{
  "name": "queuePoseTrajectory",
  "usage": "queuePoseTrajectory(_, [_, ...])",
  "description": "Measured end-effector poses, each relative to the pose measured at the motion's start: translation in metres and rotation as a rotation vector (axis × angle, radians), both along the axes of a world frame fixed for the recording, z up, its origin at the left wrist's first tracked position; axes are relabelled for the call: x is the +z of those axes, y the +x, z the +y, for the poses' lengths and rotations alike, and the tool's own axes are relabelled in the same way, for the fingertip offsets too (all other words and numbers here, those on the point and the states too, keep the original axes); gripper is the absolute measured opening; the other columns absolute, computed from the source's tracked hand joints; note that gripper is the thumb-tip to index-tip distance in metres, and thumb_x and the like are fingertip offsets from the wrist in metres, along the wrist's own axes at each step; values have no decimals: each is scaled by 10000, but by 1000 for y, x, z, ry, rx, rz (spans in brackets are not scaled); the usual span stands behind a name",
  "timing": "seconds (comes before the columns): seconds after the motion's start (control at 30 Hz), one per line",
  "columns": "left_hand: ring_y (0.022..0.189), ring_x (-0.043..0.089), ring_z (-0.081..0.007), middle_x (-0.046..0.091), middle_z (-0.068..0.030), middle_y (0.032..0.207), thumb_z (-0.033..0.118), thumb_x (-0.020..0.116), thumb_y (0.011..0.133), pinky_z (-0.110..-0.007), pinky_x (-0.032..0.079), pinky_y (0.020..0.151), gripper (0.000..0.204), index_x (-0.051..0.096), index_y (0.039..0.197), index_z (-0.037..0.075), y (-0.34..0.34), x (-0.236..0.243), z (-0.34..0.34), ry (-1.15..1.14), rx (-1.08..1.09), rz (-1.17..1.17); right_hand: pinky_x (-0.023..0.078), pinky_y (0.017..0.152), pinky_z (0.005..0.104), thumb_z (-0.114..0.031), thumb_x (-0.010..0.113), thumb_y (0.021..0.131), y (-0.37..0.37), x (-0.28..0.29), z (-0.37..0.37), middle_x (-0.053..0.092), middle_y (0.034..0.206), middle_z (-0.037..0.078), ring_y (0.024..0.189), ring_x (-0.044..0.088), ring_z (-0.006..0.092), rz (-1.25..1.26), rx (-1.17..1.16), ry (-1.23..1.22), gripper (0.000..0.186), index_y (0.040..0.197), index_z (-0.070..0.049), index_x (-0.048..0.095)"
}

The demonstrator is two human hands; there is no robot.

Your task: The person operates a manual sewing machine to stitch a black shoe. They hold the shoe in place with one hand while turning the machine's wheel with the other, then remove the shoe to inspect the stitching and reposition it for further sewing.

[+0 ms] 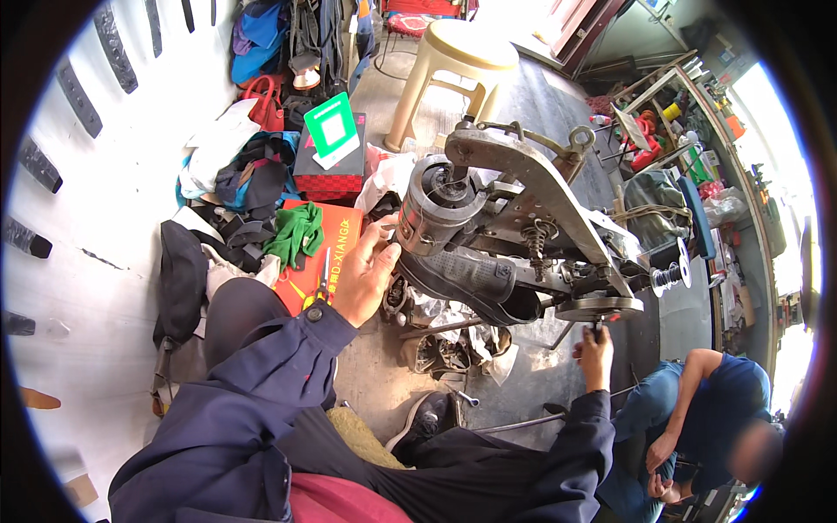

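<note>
A black shoe sits under the round metal head of a hand-cranked shoe-sewing machine, its opening toward the right. At the shoe's toe end is my left hand, thumb and fingers closed around the edge, right beside the machine's cylindrical head; some fingertips are hidden. My right hand grips the small crank handle below the machine's wheel. A spool is mounted at the machine's right side.
Beyond the machine stands a cream plastic stool. An orange box with a green cloth and yellow-handled scissors lies left. Another person sits close at lower right. Cluttered shelves line the right side.
</note>
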State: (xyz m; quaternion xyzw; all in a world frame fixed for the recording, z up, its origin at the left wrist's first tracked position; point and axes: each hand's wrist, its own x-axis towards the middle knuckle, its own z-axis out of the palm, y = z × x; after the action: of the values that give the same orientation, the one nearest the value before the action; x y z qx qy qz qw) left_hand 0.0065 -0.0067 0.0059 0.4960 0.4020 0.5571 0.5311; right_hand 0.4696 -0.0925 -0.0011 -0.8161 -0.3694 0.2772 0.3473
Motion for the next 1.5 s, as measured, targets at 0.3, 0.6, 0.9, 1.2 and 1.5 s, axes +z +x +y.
queuePoseTrajectory(0.3, [801, 457, -41, 565, 42, 904, 200, 606, 1062, -209, 389, 729, 170, 619, 1121, 41, -11, 20, 16, 288, 126, 8, 472, 503, 283, -265, 604, 993, -60, -1, 6, 683, 735, 76, 572, 667, 153, 106, 185, -153, 248, 1066, -29, 587])
queuePoseTrajectory(0.6, [867, 551, -86, 589, -13, 1040, 141, 654, 1019, -241, 450, 800, 149, 600, 1114, 39, -15, 12, 13, 337, 88, 20, 471, 508, 278, -257, 619, 989, -58, -1, 6, 686, 745, 83, 580, 662, 152, 149, 175, -132, 241, 1030, -22, 587])
queuePoseTrajectory(0.9, [1354, 483, -199, 470, -72, 1484, 162, 822, 885, -352, 451, 1057, 853, 289, 1550, 117, -12, -14, 15, -117, -329, -89, 506, 590, 274, -156, 667, 990, -89, 58, 0, 668, 775, 76, 654, 624, 118, 109, 270, 178, 222, 1037, 57, 626])
queuePoseTrajectory(1.2, [1366, 464, -207, 500, -71, 1447, 148, 831, 864, -394, 324, 1176, 754, 380, 1468, 119, -13, -11, 18, -221, -365, -247, 384, 480, 240, -224, 594, 1034, 11, 59, -3, 593, 693, 10, 562, 551, 79, -68, -96, 267, 177, 985, -55, 573])
queuePoseTrajectory(1.5, [1322, 483, -192, 536, -62, 1388, 171, 819, 854, -369, 346, 1142, 688, 445, 1428, 104, -10, -12, 15, -242, -309, -264, 525, 534, 288, -221, 608, 1030, -57, 7, 4, 703, 796, 108, 605, 675, 172, 202, 295, -130, 237, 1092, 4, 565])
